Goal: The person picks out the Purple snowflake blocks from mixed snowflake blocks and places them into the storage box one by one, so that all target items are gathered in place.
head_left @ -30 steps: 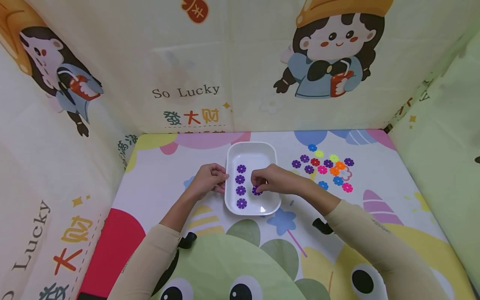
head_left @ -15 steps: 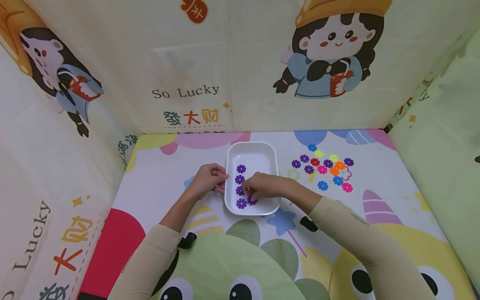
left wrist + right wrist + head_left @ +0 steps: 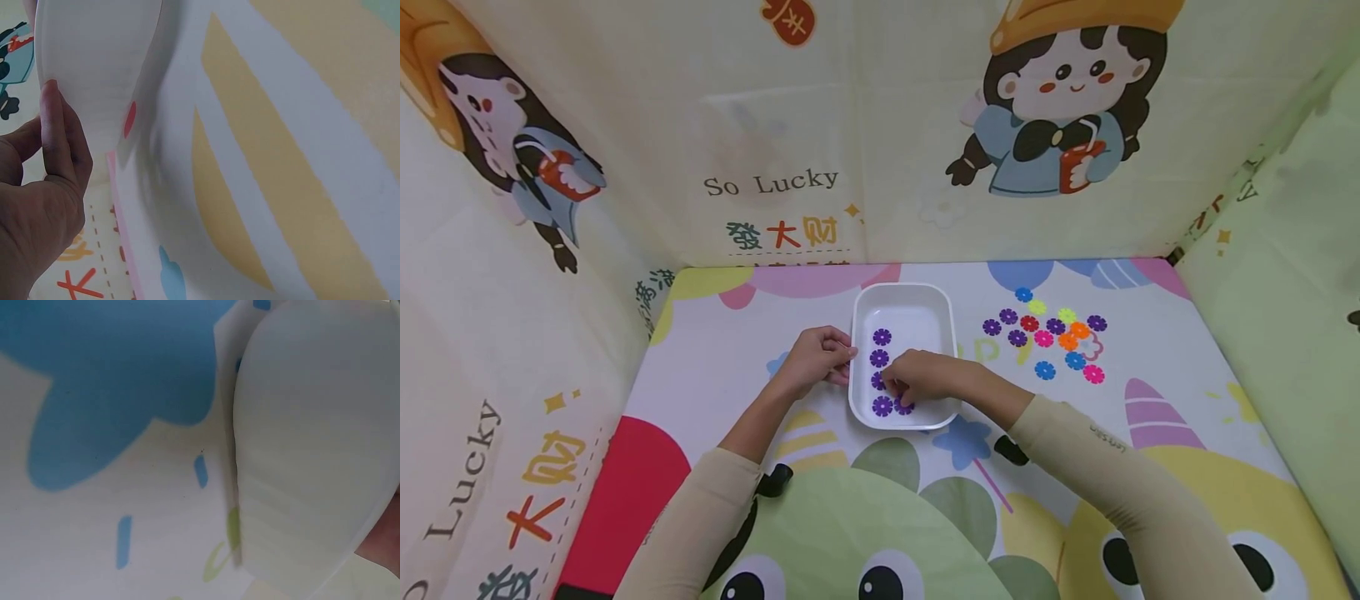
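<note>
A white tray (image 3: 925, 317) lies on the table, its outer wall filling much of both wrist views. My left hand (image 3: 822, 357) holds the tray's left rim, fingers against the edge in the left wrist view. Inside, several purple flower-shaped discs (image 3: 881, 358) form a column on the left; one is partly covered by my right fingers. My right hand (image 3: 925, 375) reaches over the right rim, its fingertips curled down at another purple flower-shaped disc (image 3: 904, 406) beside the column's lowest one. In the right wrist view only a sliver of hand (image 3: 382, 544) shows behind the tray.
To the right of the tray, flower-shaped discs in purple, red, pink, orange, yellow and blue (image 3: 1045, 371) lie scattered on the cartoon-printed tablecloth (image 3: 820, 292). Printed cloth walls (image 3: 895, 208) enclose the table at the back and sides.
My right hand has moved left and toward me inside the tray, bringing the purple disc beside the lowest one of the column. My left hand stays at the rim.
</note>
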`<state>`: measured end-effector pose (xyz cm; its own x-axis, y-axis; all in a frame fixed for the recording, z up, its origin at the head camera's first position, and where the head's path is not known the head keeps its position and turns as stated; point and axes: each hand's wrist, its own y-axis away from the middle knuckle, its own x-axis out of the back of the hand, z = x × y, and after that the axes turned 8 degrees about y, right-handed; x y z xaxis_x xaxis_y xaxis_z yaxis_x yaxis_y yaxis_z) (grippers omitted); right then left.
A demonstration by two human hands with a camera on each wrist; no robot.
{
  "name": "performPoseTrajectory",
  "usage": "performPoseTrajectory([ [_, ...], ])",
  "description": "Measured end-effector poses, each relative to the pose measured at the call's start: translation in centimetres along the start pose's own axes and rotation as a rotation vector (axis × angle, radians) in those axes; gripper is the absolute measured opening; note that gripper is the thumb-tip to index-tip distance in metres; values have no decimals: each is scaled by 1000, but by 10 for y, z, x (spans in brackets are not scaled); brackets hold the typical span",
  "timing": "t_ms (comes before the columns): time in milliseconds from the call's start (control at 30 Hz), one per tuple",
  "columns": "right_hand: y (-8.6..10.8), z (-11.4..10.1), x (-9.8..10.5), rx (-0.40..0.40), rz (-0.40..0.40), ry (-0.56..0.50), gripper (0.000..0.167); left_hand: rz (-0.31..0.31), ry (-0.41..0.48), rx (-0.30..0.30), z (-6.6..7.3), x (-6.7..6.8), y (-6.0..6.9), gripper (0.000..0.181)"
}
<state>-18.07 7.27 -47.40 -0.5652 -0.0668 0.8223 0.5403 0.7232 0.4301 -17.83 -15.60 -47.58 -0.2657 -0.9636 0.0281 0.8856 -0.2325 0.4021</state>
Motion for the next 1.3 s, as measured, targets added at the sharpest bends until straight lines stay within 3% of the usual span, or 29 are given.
performPoseTrajectory([
  [933, 4, -1, 0, 20, 35, -40, 11, 5, 3, 3, 0, 0, -1, 23],
  [1100, 13, -1, 5, 27, 112, -60, 8, 5, 3, 4, 0, 0, 0, 23],
  [1300, 37, 6, 12, 48, 293, -108, 13, 3, 3, 4, 0, 0, -1, 23],
])
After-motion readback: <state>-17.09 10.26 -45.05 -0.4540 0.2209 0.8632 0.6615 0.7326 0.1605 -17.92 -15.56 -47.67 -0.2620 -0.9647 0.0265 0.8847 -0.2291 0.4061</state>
